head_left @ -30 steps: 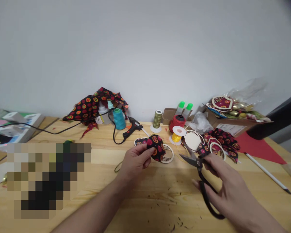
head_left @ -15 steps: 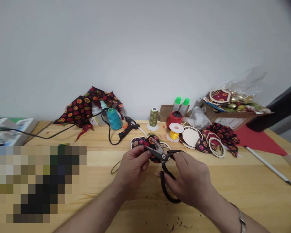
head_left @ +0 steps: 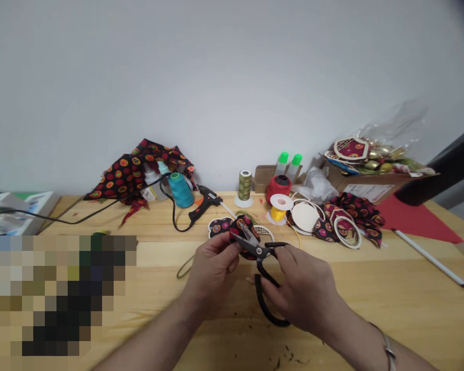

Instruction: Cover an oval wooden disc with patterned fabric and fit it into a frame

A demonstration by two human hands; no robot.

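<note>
My left hand (head_left: 214, 260) pinches the left edge of a dark patterned piece of fabric (head_left: 248, 222) with red and orange motifs. In my right hand (head_left: 303, 281) is a pair of black-handled scissors (head_left: 259, 252), fingers through the loops. The blades lie across the fabric, their tips close to my left fingertips; they look slightly parted. Behind the fabric lies a flower-shaped piece (head_left: 218, 226) with a pale rim. A green cord loop (head_left: 184, 268) hangs by my left wrist. Part of the fabric is hidden by my fingers and the blades.
Behind my hands stand a glue gun (head_left: 204, 203), a teal thread cone (head_left: 181, 190), a green spool (head_left: 245, 186) and a yellow spool (head_left: 279, 210). Pale rings (head_left: 347, 232) and fabric lie right, before a cardboard box (head_left: 375, 188). Dark snippets (head_left: 288, 355) dot the table.
The scissor blades have closed a little over the fabric, the handles shifting slightly. My left hand keeps its pinch. The whole view has moved very slightly.
</note>
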